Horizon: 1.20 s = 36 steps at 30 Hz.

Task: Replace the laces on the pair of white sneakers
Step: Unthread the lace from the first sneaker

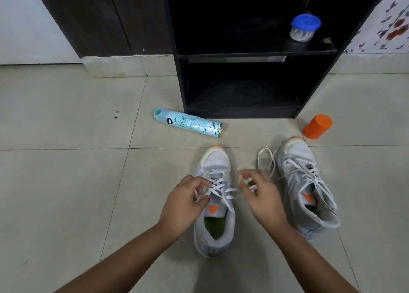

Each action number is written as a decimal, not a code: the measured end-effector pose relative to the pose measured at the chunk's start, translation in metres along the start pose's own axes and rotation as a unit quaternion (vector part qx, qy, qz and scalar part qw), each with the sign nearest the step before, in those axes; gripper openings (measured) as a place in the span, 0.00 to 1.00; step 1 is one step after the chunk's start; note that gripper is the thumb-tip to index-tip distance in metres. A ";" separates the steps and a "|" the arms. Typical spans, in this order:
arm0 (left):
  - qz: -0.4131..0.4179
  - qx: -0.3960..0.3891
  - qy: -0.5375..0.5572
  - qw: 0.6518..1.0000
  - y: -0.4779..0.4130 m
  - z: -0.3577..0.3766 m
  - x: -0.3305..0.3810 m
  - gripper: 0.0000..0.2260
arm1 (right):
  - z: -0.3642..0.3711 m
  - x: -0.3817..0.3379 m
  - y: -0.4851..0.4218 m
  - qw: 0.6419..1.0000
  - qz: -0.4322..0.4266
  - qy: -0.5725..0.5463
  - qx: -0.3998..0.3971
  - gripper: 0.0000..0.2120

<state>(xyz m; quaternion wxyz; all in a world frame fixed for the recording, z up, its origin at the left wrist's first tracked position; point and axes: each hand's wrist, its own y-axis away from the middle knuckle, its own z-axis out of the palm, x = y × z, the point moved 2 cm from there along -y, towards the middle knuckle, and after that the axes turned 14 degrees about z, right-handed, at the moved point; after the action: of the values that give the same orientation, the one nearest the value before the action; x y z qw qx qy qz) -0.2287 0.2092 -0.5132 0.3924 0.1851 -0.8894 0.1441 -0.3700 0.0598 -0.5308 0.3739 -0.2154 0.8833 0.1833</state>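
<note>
Two white sneakers stand on the tiled floor, toes pointing away from me. The left sneaker (pixel 215 204) sits between my hands, its white lace (pixel 221 189) loosened across the tongue. My left hand (pixel 184 201) pinches a strand of that lace at the sneaker's left side. My right hand (pixel 260 195), blurred, has its fingers curled round another strand just right of the sneaker. The right sneaker (pixel 305 182) stands apart to the right, its lace (pixel 265 160) loose and looping onto the floor.
A teal spray can (pixel 188 124) lies on its side beyond the shoes. An orange cylinder (pixel 317 126) stands at the far right. A black open shelf unit (pixel 243 82) rises behind, with a blue-lidded clear jar (pixel 304 28) on its shelf. Dark wooden door panels (pixel 99 16) stand left.
</note>
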 end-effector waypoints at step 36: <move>0.031 0.130 -0.022 0.991 -0.001 0.000 -0.002 0.08 | 0.015 0.008 0.026 0.978 0.166 -0.073 -0.108 0.06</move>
<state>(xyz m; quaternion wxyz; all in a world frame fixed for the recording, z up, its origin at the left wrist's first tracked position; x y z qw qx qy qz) -0.2268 0.2084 -0.5149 0.3411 0.2098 -0.8768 0.2663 -0.3799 0.0874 -0.5419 0.3765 -0.0914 0.8518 0.3525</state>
